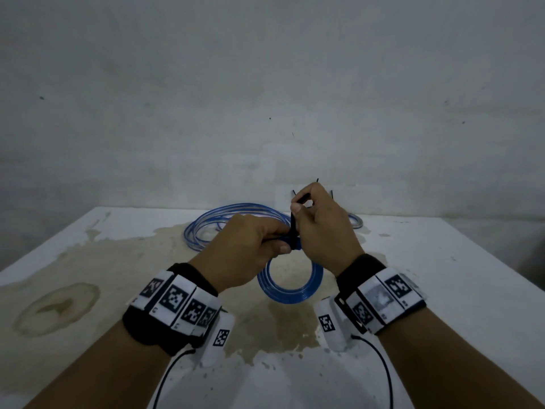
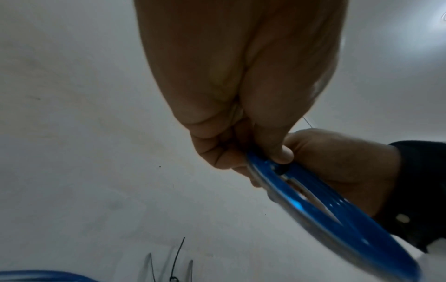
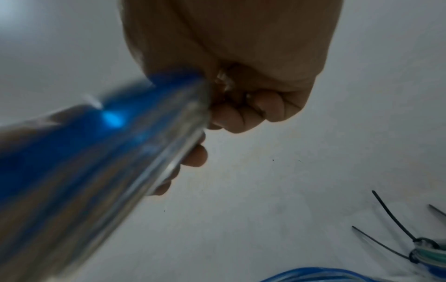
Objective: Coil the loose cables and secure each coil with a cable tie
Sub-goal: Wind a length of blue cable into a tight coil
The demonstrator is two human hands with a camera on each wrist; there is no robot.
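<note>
Work surface: a white table [image 1: 442, 290] with a large brownish stain across its middle and a separate ring-shaped stain [image 1: 56, 308] near its left edge. Behind the table stands a grey, mottled wall [image 1: 265, 84] with small dark specks. Lighting is dim.

Task item: a small blue cable coil [image 1: 290, 286], wound into a tight ring of several turns, is held above the table centre. Its tubing is translucent blue with clear edges; in the left wrist view the ring [image 2: 337, 215] appears edge-on and glossy. A black cable tie [image 1: 295, 224] wraps the top of the coil, and its free tail runs upward.

Left hand [image 1: 250, 249]: fingers curled around the top of the coil, gripping it beside the tie. Right hand [image 1: 321, 228]: thumb and forefinger pinch the tail of the tie, the remaining fingers curled.

A larger, loose blue cable [image 1: 233, 222] lies in wide loops on the far part of the table, behind the hands. Behind the right hand, further bundled coils [image 3: 427, 250] show with black tie tails [image 3: 391, 215] standing up.

Both wrists carry black bands [image 1: 165, 302] with white square black-patterned marker tags; no legible writing appears on them.
</note>
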